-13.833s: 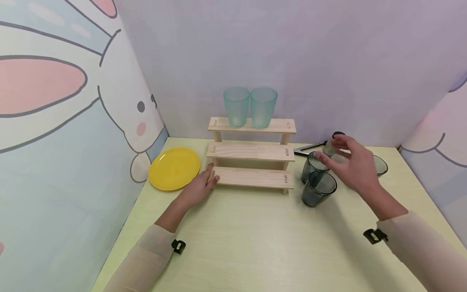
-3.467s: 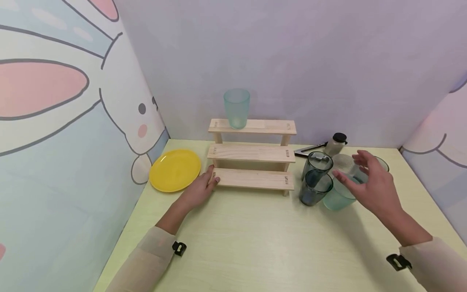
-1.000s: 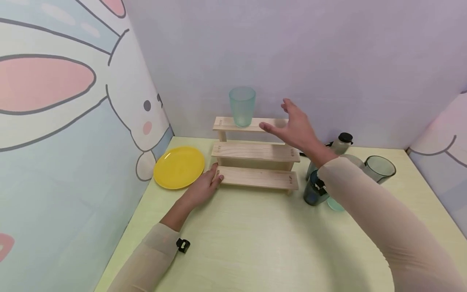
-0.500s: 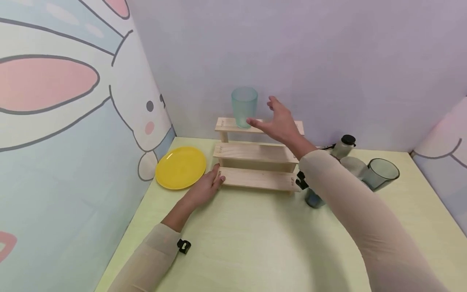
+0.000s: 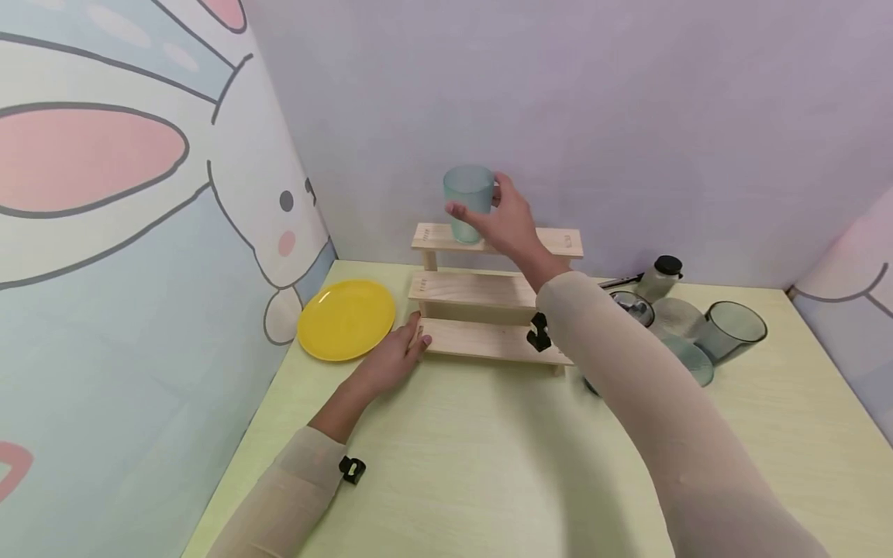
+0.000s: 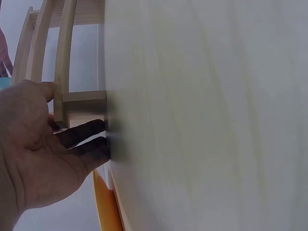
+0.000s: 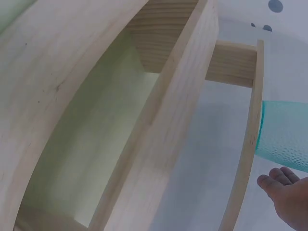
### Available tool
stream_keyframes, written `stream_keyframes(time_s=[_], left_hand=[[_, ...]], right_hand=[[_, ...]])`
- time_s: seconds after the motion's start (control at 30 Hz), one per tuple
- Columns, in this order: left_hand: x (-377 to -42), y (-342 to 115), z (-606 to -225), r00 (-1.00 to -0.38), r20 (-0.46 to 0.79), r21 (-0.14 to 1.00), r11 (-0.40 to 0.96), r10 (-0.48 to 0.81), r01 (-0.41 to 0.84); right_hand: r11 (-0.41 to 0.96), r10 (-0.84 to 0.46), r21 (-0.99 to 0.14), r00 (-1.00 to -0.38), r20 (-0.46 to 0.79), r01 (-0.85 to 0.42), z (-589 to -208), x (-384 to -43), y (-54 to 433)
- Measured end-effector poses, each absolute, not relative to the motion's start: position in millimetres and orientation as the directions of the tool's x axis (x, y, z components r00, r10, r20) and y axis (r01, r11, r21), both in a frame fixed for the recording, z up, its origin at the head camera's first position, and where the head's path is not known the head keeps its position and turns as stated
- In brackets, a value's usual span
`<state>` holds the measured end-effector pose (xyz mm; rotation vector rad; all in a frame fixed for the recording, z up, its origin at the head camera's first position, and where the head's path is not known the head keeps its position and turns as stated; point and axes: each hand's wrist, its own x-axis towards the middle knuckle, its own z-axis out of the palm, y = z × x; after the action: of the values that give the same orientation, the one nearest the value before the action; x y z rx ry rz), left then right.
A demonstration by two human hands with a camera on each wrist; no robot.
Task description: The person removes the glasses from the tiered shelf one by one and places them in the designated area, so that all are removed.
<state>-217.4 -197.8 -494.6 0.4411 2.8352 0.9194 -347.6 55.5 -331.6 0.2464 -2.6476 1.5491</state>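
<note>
A frosted teal cup [image 5: 463,194] stands upright on the top step of the three-step wooden rack [image 5: 481,288]. My right hand [image 5: 508,225] is right at it, thumb across its front and fingers by its right side. In the right wrist view, the visible fingers [image 7: 279,180] are bent slightly, with a narrow gap to the teal cup [image 7: 285,134]. My left hand [image 5: 391,358] holds the left end of the rack's lowest step; the left wrist view shows the thumb and fingers around the board's end [image 6: 60,98].
A yellow plate [image 5: 346,320] lies left of the rack. At right are a smoky glass [image 5: 729,333], a dark glass [image 5: 631,304], a second teal cup [image 5: 691,360] and a black-capped bottle [image 5: 659,279]. My right sleeve partly hides this group. A wall stands behind.
Earlier, two teal cups stood on the top step; one now stands among the glasses at right. My right hand has travelled left to the other cup. The left hand stays on the rack.
</note>
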Motion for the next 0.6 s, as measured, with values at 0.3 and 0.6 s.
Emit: stream_keyframes(time_s=[0.3, 0.6], left_hand=[[-215.3, -198.2, -492.6, -0.949, -0.042, 0.587, 0.776, 0.311, 0.229], [-215.0, -199.5, -492.0, -0.949, -0.045, 0.582, 0.781, 0.311, 0.228]], right_hand=[[0.38, -0.069, -0.917, -0.993, 0.1, -0.119, -323.0, -351.9, 46.7], [0.356, -0.087, -0.918, -0.984, 0.153, -0.175, -323.6, -351.8, 38.4]])
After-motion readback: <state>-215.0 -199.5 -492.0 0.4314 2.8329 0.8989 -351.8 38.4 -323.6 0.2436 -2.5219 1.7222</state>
